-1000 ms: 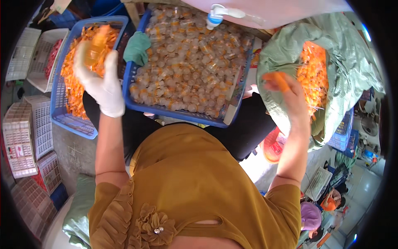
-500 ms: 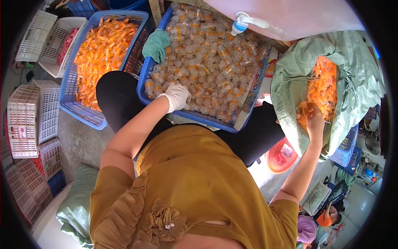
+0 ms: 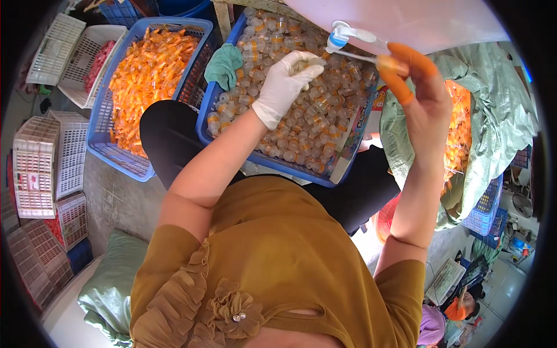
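My left hand, in a white glove, reaches into a blue crate full of small clear bottles and closes its fingers on one of them. My right hand, with orange finger covers, pinches a small bottle at the thin tube that runs from a blue-and-white tap on a big white container. The crate rests across my lap.
A second blue crate of orange pieces stands at the left, a green cloth between the two crates. A green sack holding orange pieces lies at the right. White and red crates are stacked along the left edge.
My left hand has moved deeper into the bottle crate and closed on a bottle. My right hand left the green sack and rose to the tube at the tap.
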{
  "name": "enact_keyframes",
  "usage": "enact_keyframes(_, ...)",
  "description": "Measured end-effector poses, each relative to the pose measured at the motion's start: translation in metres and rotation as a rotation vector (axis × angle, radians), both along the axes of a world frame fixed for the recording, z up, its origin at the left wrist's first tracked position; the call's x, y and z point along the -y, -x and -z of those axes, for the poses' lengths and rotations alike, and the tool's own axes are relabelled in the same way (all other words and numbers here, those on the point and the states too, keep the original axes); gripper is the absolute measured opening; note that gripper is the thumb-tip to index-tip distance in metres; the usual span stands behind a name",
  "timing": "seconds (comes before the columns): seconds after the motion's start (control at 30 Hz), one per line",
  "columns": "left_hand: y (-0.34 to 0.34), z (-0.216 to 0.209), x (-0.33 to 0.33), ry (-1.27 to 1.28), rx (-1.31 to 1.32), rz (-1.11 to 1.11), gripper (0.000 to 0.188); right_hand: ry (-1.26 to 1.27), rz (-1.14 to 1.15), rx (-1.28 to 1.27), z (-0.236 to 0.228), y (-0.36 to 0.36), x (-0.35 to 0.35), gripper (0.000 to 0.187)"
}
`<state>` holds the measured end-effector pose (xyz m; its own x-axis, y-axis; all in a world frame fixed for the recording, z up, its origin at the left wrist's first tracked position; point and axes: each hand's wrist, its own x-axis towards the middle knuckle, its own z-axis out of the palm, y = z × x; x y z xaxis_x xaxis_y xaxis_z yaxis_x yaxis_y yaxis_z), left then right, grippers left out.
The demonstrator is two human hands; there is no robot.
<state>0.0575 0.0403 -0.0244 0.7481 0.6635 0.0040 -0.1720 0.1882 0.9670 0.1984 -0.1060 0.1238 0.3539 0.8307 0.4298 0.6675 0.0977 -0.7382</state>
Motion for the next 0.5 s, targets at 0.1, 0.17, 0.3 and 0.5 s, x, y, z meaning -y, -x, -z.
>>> enact_keyframes(0.1, 0.003, 0.003, 0.007, -0.008, 0.052, -0.033, 0.043, -0.032, -0.021, -0.043, -0.017, 0.011, -0.025, 0.031)
enact_keyframes(0.17, 0.006, 0.010, 0.007, 0.019, 0.020, -0.042, 0.047, -0.122, -0.054, -0.116, -0.018, 0.013, -0.044, 0.030)
enact_keyframes(0.3, -0.003, 0.004, 0.007, -0.024, -0.001, -0.033, 0.051, -0.042, -0.084, 0.016, 0.016, -0.002, -0.067, 0.030)
enact_keyframes(0.5, -0.007, 0.010, 0.007, 0.050, 0.068, -0.016, 0.051, -0.045, -0.076, -0.370, 0.031, -0.006, -0.066, 0.029)
